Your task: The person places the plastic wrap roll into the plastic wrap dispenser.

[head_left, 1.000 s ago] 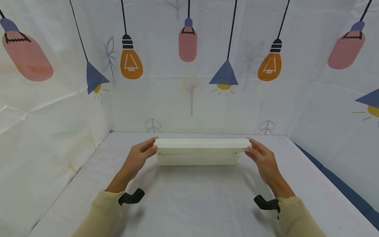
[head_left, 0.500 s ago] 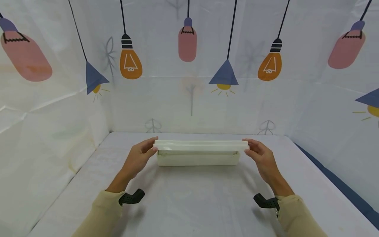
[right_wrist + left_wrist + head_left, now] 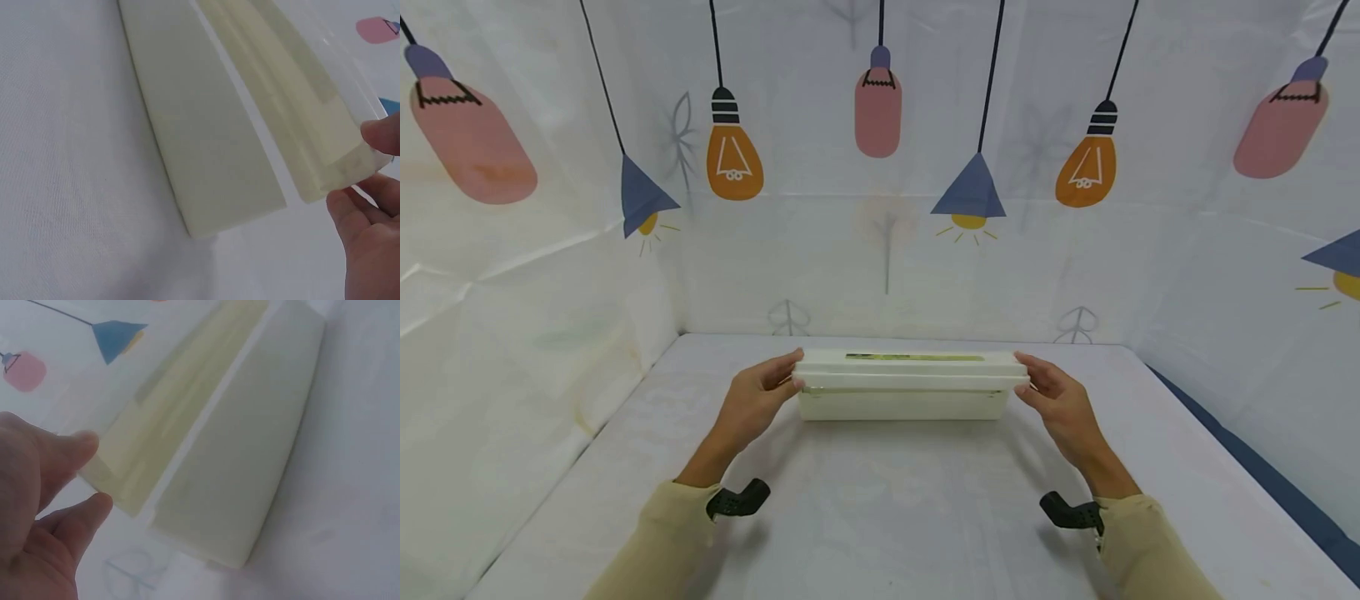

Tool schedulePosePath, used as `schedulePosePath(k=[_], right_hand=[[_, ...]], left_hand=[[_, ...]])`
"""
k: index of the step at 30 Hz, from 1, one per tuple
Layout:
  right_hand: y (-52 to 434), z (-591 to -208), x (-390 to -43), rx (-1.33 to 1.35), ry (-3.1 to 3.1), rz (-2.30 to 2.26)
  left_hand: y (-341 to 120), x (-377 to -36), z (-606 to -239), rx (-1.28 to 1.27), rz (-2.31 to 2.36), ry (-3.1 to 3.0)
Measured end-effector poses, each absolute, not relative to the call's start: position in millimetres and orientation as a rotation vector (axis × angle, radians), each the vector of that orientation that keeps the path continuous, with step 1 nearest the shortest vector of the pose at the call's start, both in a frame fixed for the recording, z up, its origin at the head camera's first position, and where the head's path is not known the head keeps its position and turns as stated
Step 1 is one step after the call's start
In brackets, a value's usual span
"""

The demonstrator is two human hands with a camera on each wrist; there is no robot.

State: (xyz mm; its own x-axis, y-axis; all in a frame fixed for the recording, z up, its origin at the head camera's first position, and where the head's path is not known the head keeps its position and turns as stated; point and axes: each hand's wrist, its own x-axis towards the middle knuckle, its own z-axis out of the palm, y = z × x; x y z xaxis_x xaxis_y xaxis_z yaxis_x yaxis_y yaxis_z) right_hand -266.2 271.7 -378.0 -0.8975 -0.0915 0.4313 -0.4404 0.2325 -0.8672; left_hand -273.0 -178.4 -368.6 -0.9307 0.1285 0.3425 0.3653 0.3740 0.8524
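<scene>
Long cream box point(image 3: 901, 405) is sitting crosswise on the white-covered worktop point(image 3: 887, 517), toward the far middle, long side facing the person. Its lid point(image 3: 910, 371) is being held raised off the body, tilted, so a gap is showing along the near edge; through the translucent top a greenish strip is showing, what it is cannot be told.

Left hand point(image 3: 758, 398) is pinching the lid's left end, thumb and fingertips point(image 3: 87, 442) pressing on the end corner, the wrist view showing the lid edge lying between them. Right hand point(image 3: 1054, 398) is doing the same at the right end, fingers point(image 3: 381, 134) curling over the top corner with the thumb beneath. Judgement: gripping at both ends is keeping such a long, thin lid level and stopping it flexing or jamming on one side. Neither hand is touching the box body; it is resting on its own weight on the cloth.

Outward: both beige sleeves point(image 3: 658, 550) are lying low near the front edge, a black wrist mount point(image 3: 737, 500) showing at each cuff. White sheeting printed with hanging lamps and bulbs point(image 3: 733, 162) is enclosing the worktop on three sides; a dark blue strip point(image 3: 1262, 471) is running past the right edge.
</scene>
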Motion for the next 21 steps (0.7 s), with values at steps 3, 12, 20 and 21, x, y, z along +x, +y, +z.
schedulePosePath(k=[3, 12, 20, 21], right_hand=[[272.0, -380.4, -268.5, 0.495, -2.204, 1.73], [268.6, -386.2, -275.3, 0.437, -2.244, 1.713], [265.9, -389.7, -280.9, 0.396, -2.254, 1.762], [265.8, -390.5, -281.5, 0.387, -2.254, 1.77]], left_hand=[[-177.2, -275.1, -371.4, -0.466, -1.639, -2.358], [-176.3, -280.2, -378.0, -0.499, -1.741, -2.258], [-175.1, -284.4, -384.8, -0.432, -1.749, -2.268], [-175.2, -284.7, -385.9, -0.43, -1.747, -2.273]])
